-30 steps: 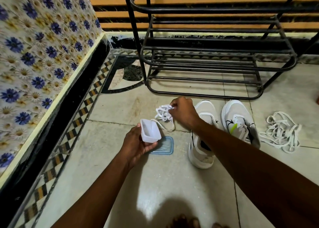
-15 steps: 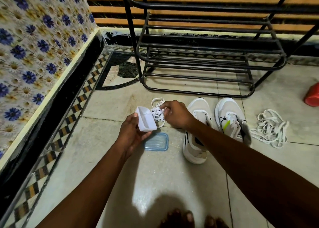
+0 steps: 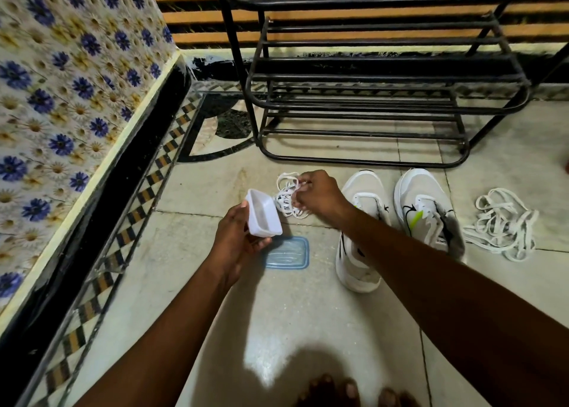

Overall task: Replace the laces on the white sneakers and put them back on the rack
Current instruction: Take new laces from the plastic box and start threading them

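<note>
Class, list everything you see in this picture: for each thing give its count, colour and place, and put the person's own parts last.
sneakers: two, white, side by side on the floor before the rack.
new laces: one bundle, white, pinched in the right hand.
old laces: one pile, off-white, on the floor right of the sneakers.
container: one, white, held in the left hand.
lid: one, pale blue, flat on the floor.
shoe rack: one, black metal, against the wall.
floor: pale tiles.
left hand: grips the container.
right hand: pinches the new laces.
toes: bottom edge.
</note>
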{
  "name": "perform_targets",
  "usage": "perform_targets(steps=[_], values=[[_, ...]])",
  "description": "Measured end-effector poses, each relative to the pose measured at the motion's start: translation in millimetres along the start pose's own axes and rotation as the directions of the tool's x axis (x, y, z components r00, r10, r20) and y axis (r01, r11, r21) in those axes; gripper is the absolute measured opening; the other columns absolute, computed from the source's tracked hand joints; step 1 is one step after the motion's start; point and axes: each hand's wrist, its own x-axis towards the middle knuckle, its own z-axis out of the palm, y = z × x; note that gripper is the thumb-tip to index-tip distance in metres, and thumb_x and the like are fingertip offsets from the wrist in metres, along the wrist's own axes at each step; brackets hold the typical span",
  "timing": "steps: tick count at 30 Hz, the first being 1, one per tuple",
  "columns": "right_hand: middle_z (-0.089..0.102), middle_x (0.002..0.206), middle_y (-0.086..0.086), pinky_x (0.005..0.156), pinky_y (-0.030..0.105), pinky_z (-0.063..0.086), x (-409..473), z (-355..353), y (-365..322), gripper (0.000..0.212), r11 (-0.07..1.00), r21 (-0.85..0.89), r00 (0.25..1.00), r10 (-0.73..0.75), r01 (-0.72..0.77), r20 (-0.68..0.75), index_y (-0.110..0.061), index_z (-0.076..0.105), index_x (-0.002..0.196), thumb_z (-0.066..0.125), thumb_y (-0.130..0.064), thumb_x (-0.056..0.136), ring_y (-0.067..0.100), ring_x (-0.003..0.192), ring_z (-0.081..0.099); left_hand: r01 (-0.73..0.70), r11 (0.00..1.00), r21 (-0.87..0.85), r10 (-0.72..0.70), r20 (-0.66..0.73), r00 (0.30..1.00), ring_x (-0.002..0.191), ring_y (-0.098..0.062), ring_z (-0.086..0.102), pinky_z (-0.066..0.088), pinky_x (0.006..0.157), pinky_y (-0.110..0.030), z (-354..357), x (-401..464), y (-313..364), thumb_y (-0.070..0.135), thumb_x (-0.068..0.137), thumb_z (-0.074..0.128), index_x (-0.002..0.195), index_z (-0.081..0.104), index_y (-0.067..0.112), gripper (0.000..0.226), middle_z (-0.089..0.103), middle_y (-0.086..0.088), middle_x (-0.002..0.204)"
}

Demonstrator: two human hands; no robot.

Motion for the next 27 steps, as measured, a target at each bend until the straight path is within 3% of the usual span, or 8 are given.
perform_targets(steps=[3,8,12,15,18,22,24,27], values=[[0.074,0.097,0.017,0.062,0.036,0.062,2,-10,-3,0.056,0.998,-0.049,0.999,-0.038,0.039,0.036,-0.019,0.056,0.138,0.068,-0.004,0.085,0.023,0.068,0.075,0.038,0.999,-0.010,-0.038,-0.007,0.999,0.086,-0.028,0.068,0.058,0.058,-0.033,4,-2,1,0.036,0.103,0.057,0.134,0.060,0.013,0.039,0.068,-0.014,0.110],[0.072,0.092,0.009,0.068,0.032,0.059,-35,-50,-14,0.026,0.953,-0.194,0.972,-0.236,0.233,0.009,-0.022,0.067,0.117,0.070,-0.028,0.092,0.019,0.074,0.071,0.182,0.980,-0.082,-0.169,0.146,0.975,0.066,-0.023,0.067,0.055,0.056,-0.029,34,-21,12,0.035,0.101,0.052,0.109,0.068,0.012,0.029,0.071,-0.009,0.084],[0.071,0.099,-0.001,0.084,0.026,0.047,-84,-96,-23,0.030,0.881,-0.309,0.932,-0.354,0.358,0.072,-0.021,0.072,0.121,0.069,-0.036,0.095,0.008,0.084,0.061,0.226,0.974,0.015,-0.218,0.335,0.917,0.068,-0.019,0.067,0.052,0.054,-0.026,75,-43,14,0.047,0.096,0.056,0.105,0.069,0.016,0.035,0.069,-0.008,0.090],[0.071,0.096,-0.001,0.081,0.023,0.046,-117,-135,-19,0.021,0.871,-0.346,0.924,-0.382,0.350,-0.028,-0.018,0.077,0.111,0.073,-0.023,0.092,0.002,0.078,0.059,0.118,0.971,0.209,-0.196,0.409,0.891,0.064,-0.015,0.067,0.050,0.047,-0.025,117,-64,8,0.046,0.103,0.051,0.110,0.066,0.017,0.034,0.070,-0.006,0.089],[0.077,0.088,-0.001,0.078,0.025,0.054,-149,-172,-7,0.013,0.895,-0.332,0.917,-0.365,0.298,-0.159,-0.012,0.080,0.093,0.070,-0.009,0.086,0.009,0.078,0.069,-0.002,0.947,0.320,-0.157,0.470,0.869,0.061,-0.019,0.067,0.051,0.047,-0.028,154,-83,-3,0.039,0.107,0.048,0.108,0.067,0.010,0.035,0.069,-0.012,0.085],[0.075,0.071,-0.004,0.069,0.021,0.054,-177,-212,9,0.010,0.919,-0.329,0.915,-0.309,0.217,-0.259,-0.012,0.080,0.080,0.072,-0.007,0.077,0.007,0.071,0.069,-0.146,0.888,0.436,-0.058,0.420,0.906,0.074,-0.027,0.070,0.063,0.063,-0.047,182,-96,-15,0.025,0.102,0.063,0.121,0.064,0.015,0.021,0.065,-0.016,0.113],[0.072,0.064,-0.010,0.065,0.016,0.050,-187,-227,21,0.008,0.943,-0.290,0.903,-0.260,0.162,-0.343,-0.015,0.080,0.075,0.074,-0.009,0.074,0.001,0.061,0.065,-0.228,0.872,0.434,0.022,0.430,0.903,0.071,-0.020,0.071,0.064,0.064,-0.040,190,-108,-21,0.017,0.096,0.072,0.127,0.061,0.016,0.032,0.062,-0.010,0.117],[0.069,0.057,-0.008,0.059,0.015,0.049,-200,-239,35,0.005,0.977,-0.195,0.871,-0.173,0.090,-0.459,-0.015,0.079,0.072,0.077,-0.011,0.071,-0.001,0.050,0.062,-0.492,0.684,0.540,0.173,0.534,0.827,0.093,-0.020,0.072,0.056,0.060,-0.021,193,-116,-37,0.012,0.079,0.088,0.131,0.057,0.021,0.061,0.064,0.002,0.123]])
